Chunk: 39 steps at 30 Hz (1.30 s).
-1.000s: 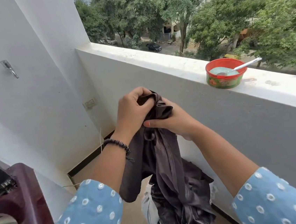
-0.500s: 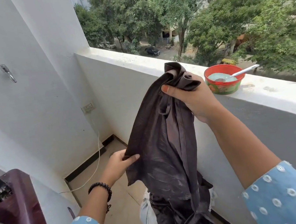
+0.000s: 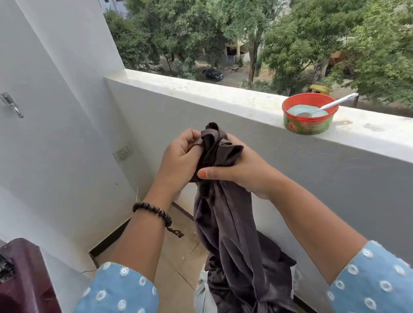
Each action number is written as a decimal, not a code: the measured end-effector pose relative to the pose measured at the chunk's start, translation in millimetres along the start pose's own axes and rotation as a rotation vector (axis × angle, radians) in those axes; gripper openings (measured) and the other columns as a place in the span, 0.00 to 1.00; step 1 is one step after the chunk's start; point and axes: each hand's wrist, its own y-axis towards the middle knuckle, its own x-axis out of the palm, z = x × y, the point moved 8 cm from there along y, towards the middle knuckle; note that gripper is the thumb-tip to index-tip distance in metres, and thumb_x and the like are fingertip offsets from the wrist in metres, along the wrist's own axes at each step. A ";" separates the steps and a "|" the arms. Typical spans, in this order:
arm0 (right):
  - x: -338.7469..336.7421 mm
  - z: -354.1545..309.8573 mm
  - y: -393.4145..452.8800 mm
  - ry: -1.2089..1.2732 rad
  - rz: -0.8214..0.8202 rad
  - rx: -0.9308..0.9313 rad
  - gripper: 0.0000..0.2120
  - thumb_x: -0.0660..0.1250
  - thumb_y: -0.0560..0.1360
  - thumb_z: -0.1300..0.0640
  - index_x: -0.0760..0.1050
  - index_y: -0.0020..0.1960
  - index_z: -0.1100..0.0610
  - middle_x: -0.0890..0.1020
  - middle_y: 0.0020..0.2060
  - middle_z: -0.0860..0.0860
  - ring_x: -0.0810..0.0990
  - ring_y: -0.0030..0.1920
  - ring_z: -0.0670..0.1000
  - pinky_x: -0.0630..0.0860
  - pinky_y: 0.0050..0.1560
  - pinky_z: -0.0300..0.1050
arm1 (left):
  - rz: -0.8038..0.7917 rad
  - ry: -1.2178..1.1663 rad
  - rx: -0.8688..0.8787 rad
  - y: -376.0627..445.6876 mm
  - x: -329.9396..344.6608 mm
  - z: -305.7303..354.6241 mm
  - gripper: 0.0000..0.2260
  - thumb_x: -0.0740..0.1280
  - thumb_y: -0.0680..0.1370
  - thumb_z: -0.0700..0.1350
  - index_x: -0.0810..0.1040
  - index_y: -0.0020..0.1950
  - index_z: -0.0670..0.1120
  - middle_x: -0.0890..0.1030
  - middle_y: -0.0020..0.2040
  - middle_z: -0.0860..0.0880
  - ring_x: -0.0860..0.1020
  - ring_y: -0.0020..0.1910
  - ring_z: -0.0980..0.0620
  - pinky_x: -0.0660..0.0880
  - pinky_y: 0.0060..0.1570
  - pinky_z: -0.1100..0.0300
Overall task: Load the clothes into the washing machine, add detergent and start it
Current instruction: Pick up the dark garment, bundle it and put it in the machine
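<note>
- The left hand (image 3: 179, 159) has come back up from the hem; both hands now pinch the top of the dark garment (image 3: 233, 230), the right hand (image 3: 242, 171) alongside.
- The cloth hangs bunched over the floor pile, lower than half a second ago.
- Likely gathered for the washer (image 3: 18, 290) at left; the detergent tub (image 3: 308, 115) waits on the ledge (image 3: 193, 86).

1. A white parapet wall (image 3: 222, 119) runs diagonally across the balcony.
2. Left of it stands a white side wall (image 3: 34, 149) bearing a socket (image 3: 123, 153).
3. Below lies beige tiled floor (image 3: 182, 255).
4. Beyond it, trees (image 3: 289, 33) stand in daylight.
</note>
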 end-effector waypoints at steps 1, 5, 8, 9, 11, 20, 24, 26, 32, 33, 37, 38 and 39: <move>-4.5 -0.4 -0.5 -0.022 0.022 0.006 0.31 0.79 0.67 0.65 0.70 0.66 0.55 0.81 0.58 0.56 0.81 0.60 0.54 0.78 0.62 0.56 | -0.033 -0.008 -0.002 -0.7 1.1 1.4 0.06 0.62 0.82 0.42 0.78 0.52 0.43 0.82 0.44 0.42 0.78 0.42 0.51 0.76 0.43 0.54; -17.5 -7.4 -2.5 -0.047 0.069 -0.035 0.30 0.77 0.69 0.65 0.68 0.65 0.54 0.81 0.56 0.56 0.82 0.57 0.54 0.80 0.57 0.52 | -0.051 -0.018 0.001 -6.6 -3.0 3.3 0.07 0.68 0.78 0.48 0.79 0.53 0.48 0.82 0.48 0.47 0.80 0.43 0.54 0.79 0.42 0.56; -18.5 -19.8 -2.6 -0.047 0.078 -0.111 0.24 0.76 0.70 0.64 0.74 0.62 0.51 0.83 0.53 0.52 0.83 0.55 0.52 0.80 0.56 0.49 | -0.033 -0.125 0.032 -11.8 -3.5 5.3 0.21 0.68 0.75 0.58 0.73 0.66 0.51 0.77 0.65 0.46 0.80 0.60 0.53 0.79 0.56 0.52; -16.2 -24.7 -2.2 -0.050 0.079 -0.138 0.21 0.76 0.70 0.63 0.76 0.60 0.51 0.84 0.52 0.52 0.83 0.54 0.52 0.80 0.56 0.49 | -0.039 -0.154 0.038 -14.2 0.6 7.1 0.26 0.68 0.74 0.64 0.70 0.68 0.55 0.76 0.68 0.47 0.78 0.64 0.51 0.78 0.60 0.51; -10.3 -34.1 0.4 -0.043 0.104 -0.183 0.17 0.76 0.71 0.60 0.77 0.58 0.53 0.84 0.49 0.51 0.83 0.53 0.52 0.80 0.56 0.50 | -0.004 -0.196 0.035 -17.5 10.1 11.8 0.32 0.63 0.70 0.74 0.66 0.71 0.64 0.74 0.70 0.49 0.74 0.69 0.49 0.75 0.64 0.49; -9.1 -54.4 4.8 -0.316 0.547 -0.315 0.36 0.51 0.72 0.29 0.64 0.70 0.51 0.64 0.73 0.50 0.60 0.74 0.47 0.56 0.74 0.62 | 0.177 -0.492 -0.013 -20.1 39.8 27.2 0.39 0.58 0.73 0.74 0.68 0.75 0.49 0.73 0.72 0.43 0.71 0.72 0.46 0.65 0.73 0.42; -5.4 -45.5 7.4 -0.231 0.541 -0.287 0.52 0.46 0.65 0.19 0.46 0.79 0.48 0.50 0.79 0.45 0.48 0.78 0.44 0.50 0.76 0.64 | 0.328 -0.414 -0.027 -20.4 34.4 28.0 0.24 0.60 0.79 0.63 0.76 0.57 0.43 0.83 0.49 0.52 0.81 0.52 0.55 0.76 0.56 0.55; -5.1 -34.3 9.3 -0.177 0.464 -0.211 0.54 0.47 0.61 0.16 0.41 0.79 0.43 0.47 0.79 0.42 0.47 0.79 0.44 0.49 0.76 0.64 | 0.373 -0.437 0.002 -20.4 30.3 29.9 0.15 0.65 0.79 0.59 0.75 0.49 0.47 0.80 0.40 0.54 0.81 0.45 0.55 0.78 0.50 0.55; 4.3 23.6 -15.4 -0.168 0.050 -0.028 0.59 0.62 0.57 0.18 0.28 0.73 0.34 0.46 0.79 0.43 0.49 0.74 0.35 0.52 0.73 0.42 | 0.462 -0.555 -0.045 -13.3 -0.7 36.7 0.13 0.70 0.76 0.56 0.73 0.38 0.51 0.74 0.39 0.46 0.75 0.43 0.46 0.77 0.50 0.45; 7.9 37.2 -19.8 -0.225 0.009 0.000 0.60 0.67 0.58 0.22 0.29 0.72 0.33 0.48 0.79 0.43 0.49 0.75 0.37 0.53 0.73 0.43 | 0.451 -0.609 -0.052 -9.9 -3.2 40.0 0.12 0.70 0.75 0.56 0.74 0.38 0.51 0.74 0.40 0.45 0.75 0.44 0.45 0.77 0.54 0.42; 13.9 62.3 -16.5 -0.321 0.047 0.036 0.58 0.82 0.61 0.43 0.48 0.78 0.45 0.68 0.72 0.44 0.68 0.70 0.40 0.69 0.70 0.47 | 0.380 -0.722 -0.134 -3.0 1.9 43.6 0.15 0.70 0.76 0.57 0.76 0.49 0.46 0.77 0.46 0.40 0.79 0.46 0.41 0.78 0.55 0.34; 11.5 62.0 -14.3 -0.260 0.077 0.042 0.49 0.83 0.62 0.49 0.59 0.75 0.53 0.76 0.65 0.44 0.75 0.63 0.37 0.74 0.62 0.42 | 0.362 -0.727 -0.151 -4.3 4.1 44.1 0.16 0.69 0.77 0.58 0.77 0.51 0.45 0.79 0.45 0.40 0.80 0.44 0.41 0.81 0.51 0.39; 7.6 61.8 -11.9 -0.202 0.102 0.055 0.36 0.82 0.64 0.55 0.70 0.68 0.55 0.81 0.57 0.43 0.80 0.55 0.37 0.77 0.55 0.40 | 0.331 -0.732 -0.161 -5.5 5.2 44.8 0.17 0.68 0.78 0.58 0.77 0.51 0.44 0.80 0.42 0.41 0.82 0.41 0.42 0.82 0.46 0.44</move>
